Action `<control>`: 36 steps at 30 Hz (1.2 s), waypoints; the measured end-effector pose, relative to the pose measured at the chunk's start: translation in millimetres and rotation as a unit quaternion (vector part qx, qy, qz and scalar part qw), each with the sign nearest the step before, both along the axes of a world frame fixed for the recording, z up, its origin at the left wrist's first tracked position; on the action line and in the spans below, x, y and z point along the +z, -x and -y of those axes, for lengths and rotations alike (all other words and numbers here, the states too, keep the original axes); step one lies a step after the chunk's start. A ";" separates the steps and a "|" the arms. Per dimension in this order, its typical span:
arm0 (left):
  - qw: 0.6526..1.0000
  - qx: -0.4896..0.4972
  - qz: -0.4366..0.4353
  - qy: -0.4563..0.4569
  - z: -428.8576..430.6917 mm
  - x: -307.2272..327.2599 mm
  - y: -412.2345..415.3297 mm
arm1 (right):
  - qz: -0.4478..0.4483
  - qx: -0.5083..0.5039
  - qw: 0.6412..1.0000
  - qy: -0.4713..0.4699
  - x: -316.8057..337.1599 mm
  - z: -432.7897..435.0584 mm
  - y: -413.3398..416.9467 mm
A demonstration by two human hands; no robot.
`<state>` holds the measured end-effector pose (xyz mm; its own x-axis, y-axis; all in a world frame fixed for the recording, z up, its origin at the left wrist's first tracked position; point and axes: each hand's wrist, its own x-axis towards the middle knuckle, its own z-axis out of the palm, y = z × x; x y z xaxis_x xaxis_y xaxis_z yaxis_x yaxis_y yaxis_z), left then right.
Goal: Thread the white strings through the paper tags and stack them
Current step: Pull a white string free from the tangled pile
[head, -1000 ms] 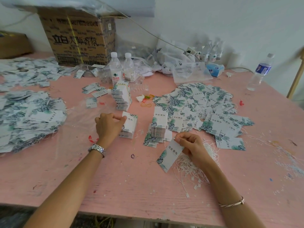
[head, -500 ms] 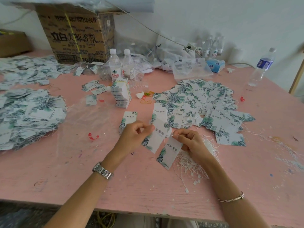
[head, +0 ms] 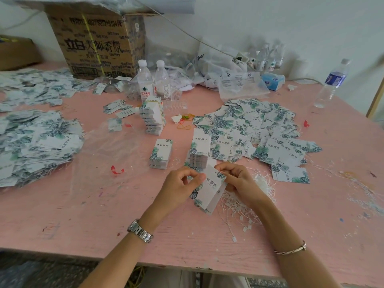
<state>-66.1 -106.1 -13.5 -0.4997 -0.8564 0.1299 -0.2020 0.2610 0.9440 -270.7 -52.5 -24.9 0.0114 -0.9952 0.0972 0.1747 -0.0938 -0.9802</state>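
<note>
Left hand (head: pixel 180 187): pinches the paper tags (head: pixel 211 189) at their left edge.
Right hand (head: pixel 239 182): pinches the tags' top corner.
White strings (head: pixel 252 196): piled on the surface (head: pixel 83 215), just under the right hand.

Both forearms reach in from the lower edge and converge above the tabletop (head: pixel 83 215). The left hand (head: pixel 180 187) curls its fingers, thumb and forefinger pinching the white leaf-printed paper tags (head: pixel 209 190) at their left edge. The right hand (head: pixel 239 180) pinches their upper right corner.
</note>
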 end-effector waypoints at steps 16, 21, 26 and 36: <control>0.998 0.041 0.034 0.018 -3.8 -9.7 5.0 | -0.008 -0.013 1.000 -0.016 0.8 1.3 -2.4; 0.967 0.115 0.068 0.218 -15.5 -10.4 12.0 | 0.002 -0.018 0.999 -0.028 0.5 -0.2 -2.6; 0.940 0.107 0.019 0.322 -21.0 -6.9 20.3 | -0.009 -0.021 0.999 -0.029 0.8 1.7 -0.8; 0.969 0.084 -0.112 0.203 -25.9 -5.1 22.2 | 0.092 -0.018 0.995 -0.021 6.0 2.1 4.1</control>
